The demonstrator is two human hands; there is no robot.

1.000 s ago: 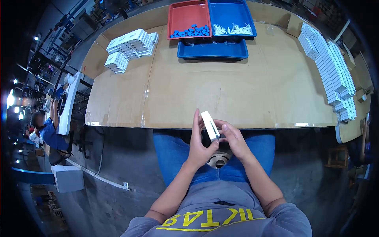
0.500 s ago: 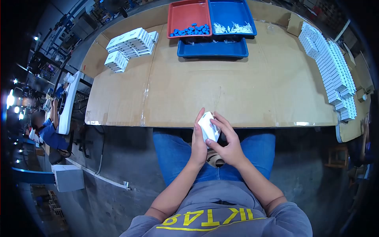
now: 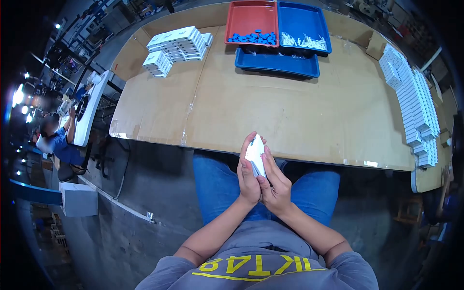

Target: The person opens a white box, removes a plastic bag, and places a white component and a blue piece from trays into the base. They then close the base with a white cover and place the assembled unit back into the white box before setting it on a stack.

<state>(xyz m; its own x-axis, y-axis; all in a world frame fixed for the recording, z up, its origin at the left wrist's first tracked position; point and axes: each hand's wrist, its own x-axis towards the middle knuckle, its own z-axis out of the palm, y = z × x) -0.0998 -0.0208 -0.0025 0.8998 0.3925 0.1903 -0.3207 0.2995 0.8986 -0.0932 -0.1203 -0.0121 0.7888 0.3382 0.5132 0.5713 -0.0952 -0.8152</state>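
Observation:
A small white box-like piece (image 3: pixel 255 155) is held upright between my two hands, just off the table's near edge and above my lap. My left hand (image 3: pixel 248 176) wraps round its left side, with the fingers along it. Against its right side lies my right hand (image 3: pixel 276 181), fingers pressed together and thumb near the lower end. The palms hide part of the piece.
The cardboard-covered table (image 3: pixel 232 111) bears white stacked pieces (image 3: pixel 181 44) at back left and a long stack (image 3: pixel 411 96) at right. A red tray (image 3: pixel 252 21) holds blue parts, a blue tray (image 3: pixel 304 24) white parts; another blue tray (image 3: pixel 275 64) stands before them. A person (image 3: pixel 63 145) sits at far left.
The view has shifted and tilted slightly. My right hand's fingers have straightened and closed in along the white piece, which now shows narrower between my palms.

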